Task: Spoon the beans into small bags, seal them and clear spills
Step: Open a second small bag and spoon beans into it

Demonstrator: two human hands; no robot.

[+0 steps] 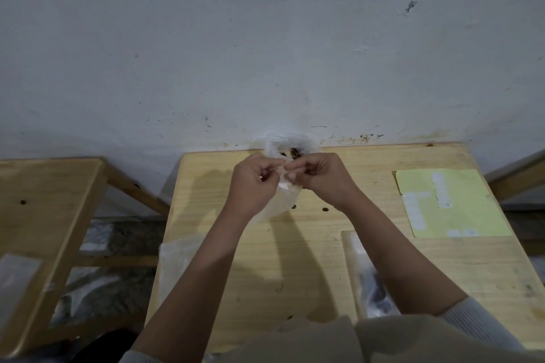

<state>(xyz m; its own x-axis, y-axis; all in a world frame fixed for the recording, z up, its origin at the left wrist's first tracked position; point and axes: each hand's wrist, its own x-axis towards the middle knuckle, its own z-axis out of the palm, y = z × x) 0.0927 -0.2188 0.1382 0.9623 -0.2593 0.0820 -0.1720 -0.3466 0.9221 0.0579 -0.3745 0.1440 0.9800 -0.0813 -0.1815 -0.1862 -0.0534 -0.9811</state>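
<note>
My left hand [256,183] and my right hand [315,175] meet above the middle of the wooden table [309,259]. Both pinch the top edge of a small clear plastic bag [281,200] that hangs between them. Behind my hands, against the wall, stands a larger clear bag [290,143] with brown beans showing in its open mouth. Two loose beans [325,209] lie on the table just below my right wrist. No spoon is in view.
A pale green sheet [448,203] lies at the right of the table. Clear plastic packets [365,277] lie under my right forearm, and another clear bag [177,256] hangs over the table's left edge. A second wooden table [44,215] stands to the left.
</note>
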